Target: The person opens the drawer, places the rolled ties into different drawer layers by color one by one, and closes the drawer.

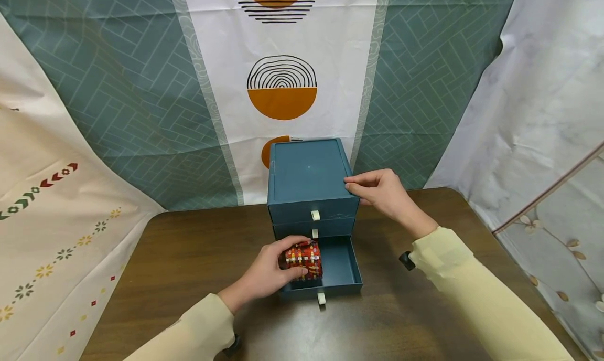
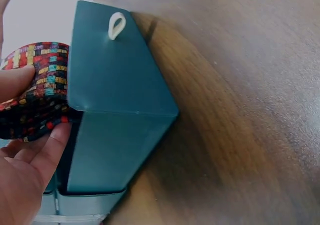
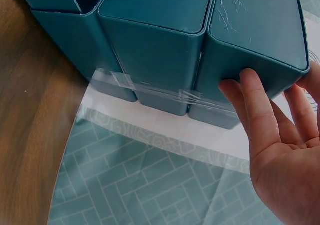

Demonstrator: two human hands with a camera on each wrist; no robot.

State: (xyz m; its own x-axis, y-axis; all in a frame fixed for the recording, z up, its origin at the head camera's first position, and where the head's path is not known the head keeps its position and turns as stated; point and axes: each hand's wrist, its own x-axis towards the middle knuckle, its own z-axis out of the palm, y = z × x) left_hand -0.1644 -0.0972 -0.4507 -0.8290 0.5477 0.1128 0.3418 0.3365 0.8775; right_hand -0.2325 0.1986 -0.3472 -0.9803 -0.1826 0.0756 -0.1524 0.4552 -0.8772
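A teal three-drawer cabinet (image 1: 309, 169) stands on the table, its bottom drawer (image 1: 342, 266) pulled out. My left hand (image 1: 264, 269) grips a red checked roll of woven fabric (image 1: 303, 261) at the drawer's left side. In the left wrist view, the thumb lies on the woven fabric (image 2: 52, 67) and the fingers reach beneath it, beside the drawer front (image 2: 107, 65). My right hand (image 1: 384, 195) holds the cabinet's top right edge. Seen from the right wrist, fingertips press the side of the top unit (image 3: 260, 55); the thumb is partly out of frame.
Pale loop pulls, such as the bottom one (image 1: 321, 298), hang on the drawer fronts. Clear tape (image 3: 155, 90) runs along the cabinet's side. The brown wooden table (image 1: 189, 256) lies around it, with a patterned curtain (image 1: 141, 88) close behind.
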